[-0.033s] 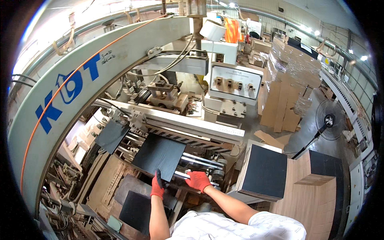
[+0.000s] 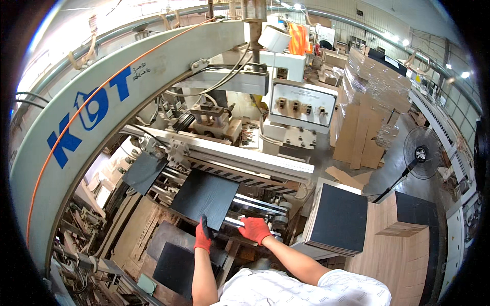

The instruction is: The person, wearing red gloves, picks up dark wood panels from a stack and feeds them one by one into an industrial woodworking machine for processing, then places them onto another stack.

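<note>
A square black panel (image 2: 205,196) with a faint grain lies across the metal rails of a machine, tilted in the picture. At its near edge is my left hand (image 2: 203,237) in a red glove with dark finger parts. The dark thumb presses on the panel's top; the other fingers are mostly hidden at the edge. To the right of the panel's near corner, my right hand (image 2: 255,230) in a red glove is closed over the end of a silver metal bar (image 2: 234,221). Its fingertips are hard to make out.
Another black panel (image 2: 145,173) sits farther left on the machine. Lower left lies a dark panel (image 2: 174,269). Stacked black-topped boards (image 2: 338,217) stand at my right, beside more wood-grain boards (image 2: 390,255). A long beam (image 2: 250,157) spans beyond the rails. A fan (image 2: 420,153) stands far right.
The whole view has shifted very slightly. Both hands and the panel keep their places relative to the machine.
</note>
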### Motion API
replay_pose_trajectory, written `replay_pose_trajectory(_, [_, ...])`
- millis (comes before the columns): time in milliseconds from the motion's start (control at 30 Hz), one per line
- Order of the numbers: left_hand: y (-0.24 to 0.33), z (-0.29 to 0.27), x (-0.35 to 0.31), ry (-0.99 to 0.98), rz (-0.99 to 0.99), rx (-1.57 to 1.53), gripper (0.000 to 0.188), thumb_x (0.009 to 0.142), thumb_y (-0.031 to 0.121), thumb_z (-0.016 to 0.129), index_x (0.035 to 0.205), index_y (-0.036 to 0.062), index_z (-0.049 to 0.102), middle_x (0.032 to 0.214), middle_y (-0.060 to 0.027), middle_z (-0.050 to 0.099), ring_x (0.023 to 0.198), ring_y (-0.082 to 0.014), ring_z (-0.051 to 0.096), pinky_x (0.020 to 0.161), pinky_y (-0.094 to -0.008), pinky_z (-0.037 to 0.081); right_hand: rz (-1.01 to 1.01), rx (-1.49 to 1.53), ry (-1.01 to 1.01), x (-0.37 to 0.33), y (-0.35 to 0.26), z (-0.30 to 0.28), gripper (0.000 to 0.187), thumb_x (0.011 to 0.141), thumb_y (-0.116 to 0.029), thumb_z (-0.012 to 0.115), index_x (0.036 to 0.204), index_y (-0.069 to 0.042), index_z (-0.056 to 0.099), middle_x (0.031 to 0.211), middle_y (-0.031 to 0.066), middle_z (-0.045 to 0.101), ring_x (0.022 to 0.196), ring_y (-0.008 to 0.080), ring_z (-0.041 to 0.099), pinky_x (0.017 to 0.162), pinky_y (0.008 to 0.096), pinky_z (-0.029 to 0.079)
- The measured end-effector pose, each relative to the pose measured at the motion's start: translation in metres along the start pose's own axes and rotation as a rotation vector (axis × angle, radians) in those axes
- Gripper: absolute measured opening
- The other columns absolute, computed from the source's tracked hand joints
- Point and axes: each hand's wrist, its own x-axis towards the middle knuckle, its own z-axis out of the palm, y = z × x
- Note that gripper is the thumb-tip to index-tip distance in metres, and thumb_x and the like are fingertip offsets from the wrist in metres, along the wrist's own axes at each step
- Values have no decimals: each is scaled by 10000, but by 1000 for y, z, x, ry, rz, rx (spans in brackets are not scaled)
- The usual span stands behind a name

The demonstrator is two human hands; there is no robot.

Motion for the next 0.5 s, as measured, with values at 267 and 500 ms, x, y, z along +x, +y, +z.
replay_pose_trajectory(267, [0, -2, -2, 52, 124, -42, 415, 933, 470, 672, 812, 77, 622, 743, -24, 593, 641, -148, 555, 556, -330, 474, -114, 112, 412, -2, -25, -14, 293, 831, -294, 699, 1026, -82, 643, 965, 136, 666, 931, 321, 661, 775, 424, 537])
replay_pose_trajectory(500, [3, -4, -1, -29, 133, -34, 262, 925, 388, 696, 940, 131, 646, 789, 6, 647, 630, -126, 593, 510, -286, 458, 527, 832, 508, -13, -68, 85, 263, 858, -291, 767, 960, -89, 633, 880, 43, 646, 740, 178, 626, 647, 332, 502])
